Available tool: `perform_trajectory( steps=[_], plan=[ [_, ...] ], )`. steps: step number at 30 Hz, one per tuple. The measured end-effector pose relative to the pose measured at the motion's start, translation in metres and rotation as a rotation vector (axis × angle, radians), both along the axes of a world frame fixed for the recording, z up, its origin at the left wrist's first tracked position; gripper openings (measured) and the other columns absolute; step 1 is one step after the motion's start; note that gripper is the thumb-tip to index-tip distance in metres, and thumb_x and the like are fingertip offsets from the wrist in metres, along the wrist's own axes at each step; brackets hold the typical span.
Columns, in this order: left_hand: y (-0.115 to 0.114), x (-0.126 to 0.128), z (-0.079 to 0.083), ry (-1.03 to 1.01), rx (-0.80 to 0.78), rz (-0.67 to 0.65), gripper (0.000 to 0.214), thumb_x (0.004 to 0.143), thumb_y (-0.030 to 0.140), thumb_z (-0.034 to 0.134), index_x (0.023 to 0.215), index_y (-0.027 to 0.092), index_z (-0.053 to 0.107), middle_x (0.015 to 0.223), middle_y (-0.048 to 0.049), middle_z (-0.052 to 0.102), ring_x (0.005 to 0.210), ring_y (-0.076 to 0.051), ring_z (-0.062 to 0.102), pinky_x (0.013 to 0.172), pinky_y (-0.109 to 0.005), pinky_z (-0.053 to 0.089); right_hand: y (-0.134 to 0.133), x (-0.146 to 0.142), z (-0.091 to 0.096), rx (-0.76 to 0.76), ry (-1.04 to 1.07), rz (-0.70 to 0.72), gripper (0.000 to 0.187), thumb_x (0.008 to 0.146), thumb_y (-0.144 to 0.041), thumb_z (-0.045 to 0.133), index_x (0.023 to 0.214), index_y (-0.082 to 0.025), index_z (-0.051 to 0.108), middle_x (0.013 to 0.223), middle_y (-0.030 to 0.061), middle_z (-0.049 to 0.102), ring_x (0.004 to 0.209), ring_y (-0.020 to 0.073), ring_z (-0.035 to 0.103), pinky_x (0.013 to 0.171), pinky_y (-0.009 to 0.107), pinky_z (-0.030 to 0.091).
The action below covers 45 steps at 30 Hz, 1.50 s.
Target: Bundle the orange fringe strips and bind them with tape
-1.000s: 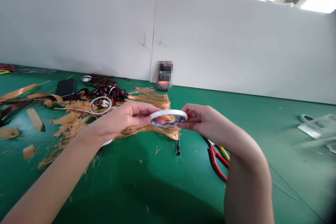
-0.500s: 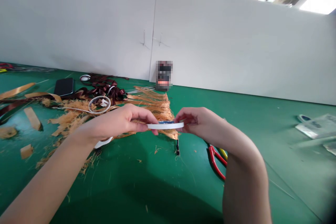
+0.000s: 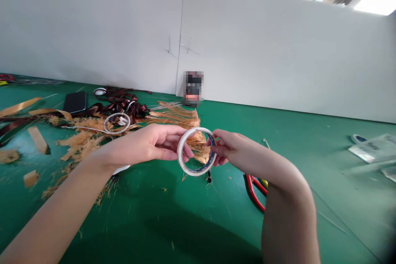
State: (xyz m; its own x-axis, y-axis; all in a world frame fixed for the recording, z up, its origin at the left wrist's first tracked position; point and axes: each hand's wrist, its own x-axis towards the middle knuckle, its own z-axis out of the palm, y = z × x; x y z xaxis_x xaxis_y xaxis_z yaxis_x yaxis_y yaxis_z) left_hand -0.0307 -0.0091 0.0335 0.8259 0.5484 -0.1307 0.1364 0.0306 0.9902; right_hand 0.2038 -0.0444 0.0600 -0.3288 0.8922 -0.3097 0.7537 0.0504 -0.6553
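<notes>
Between my hands a roll of white tape [image 3: 181, 157] with a blue inner core is held up, its round opening facing me. My left hand [image 3: 159, 142] grips the left side of the ring, thumb outside and fingertips showing through the hole. On the opposite side, my right hand [image 3: 227, 147] pinches the rim with thumb and fingers. Behind the roll, a bundle of tan fibre strands [image 3: 185, 119] lies on the green table [image 3: 173, 214], partly seen through the ring. A small black item [image 3: 209, 177] lies just below the roll.
Tan scraps [image 3: 77, 142], dark brown ribbon [image 3: 131, 105], another ring [image 3: 116, 123] and a dark flat object [image 3: 75, 102] lie to the left. Red-handled pliers [image 3: 254, 194] are partly under my right forearm. Clear plastic packaging [image 3: 374, 148] lies far right. A white partition [image 3: 278, 49] stands behind.
The tape roll has turned from edge-on to facing me, so its hole now shows. My right hand has shifted slightly with it; both hands still hold the roll.
</notes>
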Motion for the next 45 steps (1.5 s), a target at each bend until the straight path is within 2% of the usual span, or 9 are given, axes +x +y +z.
perform_trajectory(
  steps=[5,7,9,11,14,18,34,40,45],
  plan=[
    [-0.004,0.002,-0.001,-0.043,-0.077,0.063,0.06,0.082,0.017,0.066,0.136,0.028,0.039,0.109,-0.0045,0.064,0.103,-0.018,0.061,0.087,-0.031,0.05,-0.002,0.0,0.001,-0.06,0.004,-0.063,0.017,0.088,-0.025,0.042,0.075,-0.02,0.051,0.065,-0.0008,0.057,0.057,0.0105,0.053,0.052,0.023,0.041],
    [-0.004,0.002,-0.002,-0.059,-0.104,0.075,0.061,0.082,0.018,0.066,0.136,0.03,0.038,0.118,-0.0051,0.061,0.097,-0.017,0.063,0.084,-0.031,0.051,-0.002,0.0,0.003,-0.082,0.036,-0.133,0.015,0.087,-0.026,0.044,0.094,-0.021,0.057,0.062,-0.0018,0.056,0.054,0.0107,0.052,0.048,0.022,0.04],
    [-0.003,0.001,-0.002,-0.053,-0.102,0.103,0.059,0.081,0.019,0.067,0.133,0.031,0.041,0.122,-0.0047,0.058,0.091,-0.016,0.065,0.08,-0.031,0.052,-0.001,-0.001,0.005,-0.083,0.11,-0.183,0.03,0.087,-0.025,0.045,0.115,-0.025,0.054,0.06,-0.0036,0.055,0.051,0.0105,0.051,0.045,0.021,0.038],
    [-0.001,0.0,-0.001,-0.002,-0.057,0.147,0.05,0.08,0.02,0.068,0.125,0.029,0.049,0.118,-0.0034,0.061,0.092,-0.015,0.064,0.08,-0.028,0.051,0.0,-0.003,0.008,-0.075,0.181,-0.199,0.035,0.086,-0.023,0.045,0.12,-0.028,0.053,0.057,-0.0045,0.054,0.051,0.0096,0.05,0.044,0.019,0.038],
    [0.003,-0.001,0.001,0.111,0.005,0.147,0.028,0.078,0.021,0.067,0.104,0.023,0.058,0.104,-0.0012,0.065,0.096,-0.016,0.062,0.081,-0.027,0.049,-0.001,-0.004,0.012,-0.086,0.212,-0.221,0.029,0.085,-0.023,0.045,0.109,-0.024,0.061,0.054,-0.004,0.054,0.049,0.0089,0.05,0.044,0.019,0.039],
    [0.005,-0.004,0.006,0.219,0.035,0.095,0.015,0.076,0.02,0.065,0.089,0.021,0.057,0.088,0.0022,0.064,0.082,-0.012,0.06,0.073,-0.025,0.047,-0.004,-0.003,0.015,-0.151,0.232,-0.173,0.02,0.082,-0.02,0.045,0.085,-0.019,0.065,0.056,-0.002,0.057,0.048,0.0083,0.052,0.046,0.019,0.042],
    [0.004,-0.007,0.014,0.233,0.038,0.065,0.015,0.078,0.018,0.062,0.091,0.022,0.058,0.09,0.0032,0.063,0.079,-0.01,0.059,0.068,-0.021,0.044,-0.008,-0.001,0.012,-0.147,0.197,-0.101,0.025,0.09,-0.026,0.039,0.093,-0.019,0.063,0.066,0.0003,0.062,0.055,0.0098,0.056,0.054,0.021,0.046],
    [0.005,-0.01,0.011,0.218,0.067,0.067,0.021,0.08,0.018,0.06,0.1,0.025,0.061,0.098,0.0023,0.067,0.09,-0.013,0.062,0.078,-0.023,0.046,-0.009,0.001,0.005,-0.077,0.082,0.011,0.028,0.094,-0.032,0.035,0.091,-0.02,0.061,0.077,0.0026,0.064,0.065,0.0125,0.058,0.06,0.024,0.045],
    [-0.002,-0.008,0.01,0.123,0.086,0.106,0.025,0.089,0.028,0.055,0.114,0.03,0.061,0.104,0.0014,0.068,0.097,-0.014,0.062,0.086,-0.027,0.047,-0.005,0.001,-0.002,-0.05,0.036,0.156,0.025,0.094,-0.026,0.034,0.088,-0.021,0.058,0.082,0.0022,0.064,0.072,0.0133,0.058,0.066,0.025,0.044]
  ],
)
